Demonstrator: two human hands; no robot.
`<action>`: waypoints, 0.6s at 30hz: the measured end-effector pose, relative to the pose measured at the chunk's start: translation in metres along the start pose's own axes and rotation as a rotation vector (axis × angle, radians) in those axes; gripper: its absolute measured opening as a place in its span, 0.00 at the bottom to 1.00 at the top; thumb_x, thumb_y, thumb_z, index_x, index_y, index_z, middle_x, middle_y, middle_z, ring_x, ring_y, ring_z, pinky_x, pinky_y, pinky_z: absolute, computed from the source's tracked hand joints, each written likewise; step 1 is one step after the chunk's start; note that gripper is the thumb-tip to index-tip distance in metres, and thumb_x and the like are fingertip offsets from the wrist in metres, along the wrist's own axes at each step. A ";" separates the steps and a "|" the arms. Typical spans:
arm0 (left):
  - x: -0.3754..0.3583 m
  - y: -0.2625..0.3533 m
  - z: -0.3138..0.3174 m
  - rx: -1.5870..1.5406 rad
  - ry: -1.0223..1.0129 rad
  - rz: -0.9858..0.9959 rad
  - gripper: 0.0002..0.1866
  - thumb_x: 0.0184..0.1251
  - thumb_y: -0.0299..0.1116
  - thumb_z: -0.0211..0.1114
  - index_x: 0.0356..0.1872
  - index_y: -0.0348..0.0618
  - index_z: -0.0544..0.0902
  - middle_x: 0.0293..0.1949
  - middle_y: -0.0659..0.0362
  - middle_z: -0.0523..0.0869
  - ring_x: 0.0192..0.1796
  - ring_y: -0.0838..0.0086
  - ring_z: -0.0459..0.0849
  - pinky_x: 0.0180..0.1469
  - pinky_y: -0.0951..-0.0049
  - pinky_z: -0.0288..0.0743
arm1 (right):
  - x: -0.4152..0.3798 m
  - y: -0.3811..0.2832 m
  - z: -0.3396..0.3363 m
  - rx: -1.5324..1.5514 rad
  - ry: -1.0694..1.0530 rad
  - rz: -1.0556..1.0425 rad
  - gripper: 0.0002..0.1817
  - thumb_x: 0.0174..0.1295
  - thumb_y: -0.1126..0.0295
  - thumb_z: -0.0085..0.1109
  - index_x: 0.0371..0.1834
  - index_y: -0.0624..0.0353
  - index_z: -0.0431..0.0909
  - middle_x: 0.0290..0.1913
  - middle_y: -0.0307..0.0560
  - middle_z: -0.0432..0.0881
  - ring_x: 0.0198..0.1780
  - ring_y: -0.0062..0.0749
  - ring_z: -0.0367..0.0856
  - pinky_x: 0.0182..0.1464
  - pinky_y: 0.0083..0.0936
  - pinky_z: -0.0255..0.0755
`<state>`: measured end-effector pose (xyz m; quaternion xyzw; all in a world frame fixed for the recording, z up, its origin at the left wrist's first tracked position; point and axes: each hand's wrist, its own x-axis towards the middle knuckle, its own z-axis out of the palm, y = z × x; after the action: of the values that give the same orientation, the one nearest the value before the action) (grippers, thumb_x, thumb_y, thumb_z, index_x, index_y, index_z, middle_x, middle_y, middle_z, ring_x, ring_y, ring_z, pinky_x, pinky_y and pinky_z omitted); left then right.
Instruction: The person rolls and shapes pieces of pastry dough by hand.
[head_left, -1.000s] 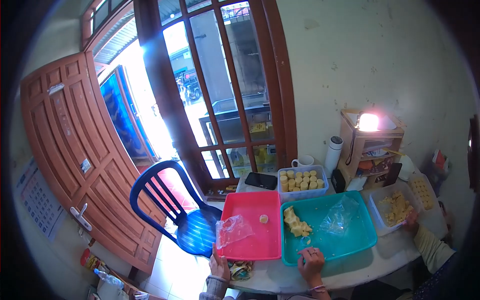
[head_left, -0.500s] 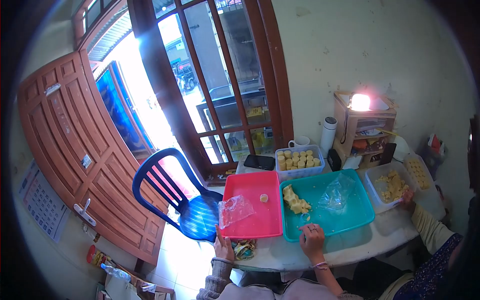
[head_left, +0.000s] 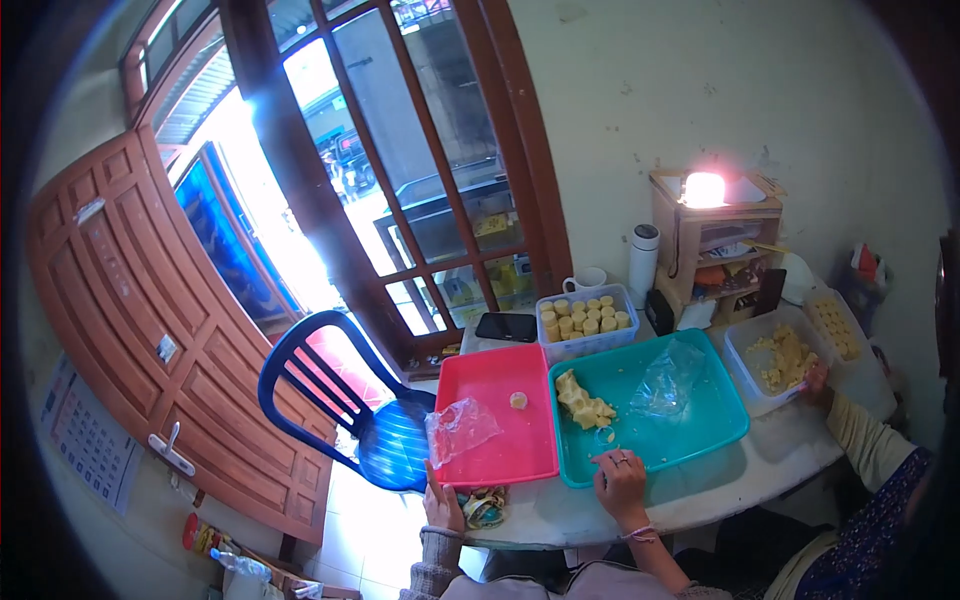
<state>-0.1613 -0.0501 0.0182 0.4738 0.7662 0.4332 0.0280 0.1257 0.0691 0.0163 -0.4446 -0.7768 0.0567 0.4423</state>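
My left hand (head_left: 443, 503) is at the front left corner of the pink tray (head_left: 535, 470), its fingers stretched out along the corner. In that tray lie a crumpled clear plastic bag (head_left: 463, 430) and one small round piece of dough (head_left: 518, 401). My right hand (head_left: 622, 486), with a ring on one finger, is at the front edge of the teal tray (head_left: 690, 458), fingers curled; what they hold, if anything, is hidden. Just beyond its fingertips is a small clear ring (head_left: 604, 435). Yellow dough (head_left: 582, 400) and another clear plastic sheet (head_left: 670, 378) lie in the teal tray.
Behind the trays are a tub of round dough pieces (head_left: 588, 320), a phone (head_left: 506, 327), a mug (head_left: 586, 280) and a white flask (head_left: 643, 268). At right, another person's hand (head_left: 818, 383) reaches a dough tub (head_left: 752, 388). A blue chair (head_left: 395, 440) stands left.
The camera view has tilted and shifted slightly. Both hands keep nearly the same places by the trays, and the trays' contents look unchanged.
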 end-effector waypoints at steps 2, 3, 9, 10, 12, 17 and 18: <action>0.001 0.002 0.000 -0.027 0.000 0.001 0.41 0.71 0.63 0.33 0.75 0.44 0.45 0.55 0.33 0.74 0.54 0.40 0.74 0.57 0.50 0.65 | -0.001 0.002 0.001 -0.006 -0.034 0.011 0.11 0.47 0.73 0.58 0.35 0.51 0.81 0.36 0.40 0.78 0.45 0.37 0.75 0.44 0.35 0.68; 0.001 0.004 0.000 -0.027 0.001 -0.010 0.41 0.71 0.63 0.33 0.75 0.45 0.46 0.55 0.32 0.74 0.54 0.40 0.74 0.57 0.50 0.65 | -0.001 0.001 0.001 -0.004 -0.033 0.014 0.11 0.47 0.73 0.58 0.35 0.51 0.81 0.36 0.40 0.78 0.44 0.37 0.75 0.44 0.35 0.68; 0.001 0.001 0.001 0.001 0.005 0.012 0.41 0.70 0.64 0.33 0.75 0.47 0.47 0.56 0.32 0.73 0.53 0.39 0.74 0.57 0.49 0.65 | 0.000 0.002 -0.001 -0.004 -0.045 0.014 0.12 0.46 0.73 0.58 0.37 0.51 0.81 0.36 0.40 0.78 0.43 0.36 0.76 0.44 0.35 0.68; 0.001 0.002 0.000 -0.012 -0.003 0.006 0.41 0.70 0.64 0.33 0.75 0.47 0.46 0.56 0.32 0.73 0.53 0.38 0.74 0.57 0.49 0.65 | -0.001 0.001 -0.001 -0.001 -0.048 0.017 0.12 0.46 0.73 0.58 0.37 0.51 0.81 0.36 0.40 0.78 0.43 0.36 0.76 0.44 0.35 0.68; 0.001 0.007 -0.001 -0.039 -0.016 -0.008 0.41 0.70 0.64 0.32 0.75 0.46 0.46 0.56 0.31 0.72 0.54 0.38 0.74 0.57 0.49 0.65 | 0.001 0.001 -0.002 -0.001 -0.043 0.020 0.12 0.46 0.73 0.58 0.37 0.51 0.81 0.36 0.39 0.78 0.43 0.36 0.76 0.43 0.35 0.68; 0.000 0.008 -0.005 0.024 -0.019 -0.012 0.42 0.70 0.64 0.33 0.74 0.43 0.46 0.55 0.32 0.73 0.53 0.40 0.74 0.56 0.50 0.65 | 0.001 0.000 0.000 -0.005 -0.028 0.019 0.12 0.45 0.74 0.58 0.35 0.51 0.81 0.35 0.40 0.79 0.43 0.36 0.76 0.43 0.34 0.68; 0.001 0.011 -0.005 0.018 -0.017 -0.003 0.42 0.70 0.64 0.33 0.74 0.43 0.46 0.55 0.32 0.73 0.53 0.40 0.74 0.56 0.50 0.65 | -0.001 -0.002 0.000 -0.004 -0.033 0.011 0.12 0.45 0.74 0.58 0.35 0.50 0.81 0.35 0.40 0.79 0.42 0.37 0.76 0.43 0.34 0.68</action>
<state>-0.1564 -0.0512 0.0294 0.4766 0.7706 0.4220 0.0310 0.1246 0.0674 0.0170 -0.4488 -0.7816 0.0651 0.4284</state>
